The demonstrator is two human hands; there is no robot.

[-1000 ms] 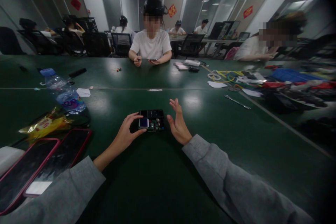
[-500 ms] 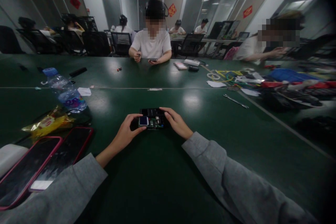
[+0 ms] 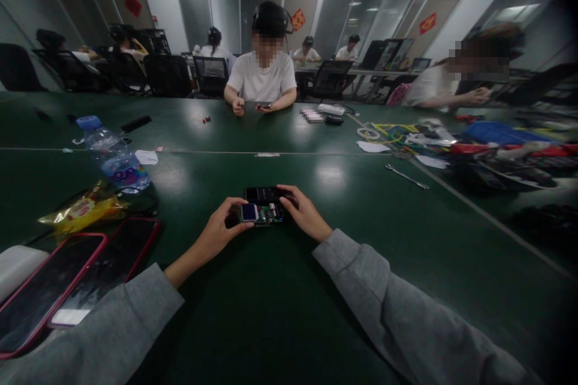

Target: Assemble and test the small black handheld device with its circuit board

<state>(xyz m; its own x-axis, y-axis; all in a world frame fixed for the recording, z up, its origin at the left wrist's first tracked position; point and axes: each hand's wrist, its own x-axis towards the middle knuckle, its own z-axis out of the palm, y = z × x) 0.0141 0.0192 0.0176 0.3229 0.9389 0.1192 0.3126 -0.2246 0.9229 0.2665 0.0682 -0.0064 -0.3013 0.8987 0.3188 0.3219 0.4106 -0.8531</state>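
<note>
A small green circuit board (image 3: 270,214) with a little display at its left end is just above the dark green table. My left hand (image 3: 220,227) pinches the board's left end between thumb and fingers. Directly behind the board is a flat black casing (image 3: 262,194). My right hand (image 3: 307,214) grips the casing's right end, its fingers along the far side and its thumb near the board's right edge. Whether that thumb also touches the board I cannot tell.
On the left are a plastic bottle (image 3: 120,159), a yellow snack packet (image 3: 85,209) and two phones (image 3: 49,289) with red edges. A wrench (image 3: 406,176) lies to the right, before a heap of cables and tools (image 3: 497,144). A person (image 3: 262,75) sits opposite.
My right thumb has shifted toward the board's right edge. Board and casing appear almost unmoved between my hands. Across the table, the person's hand has lowered slightly.
</note>
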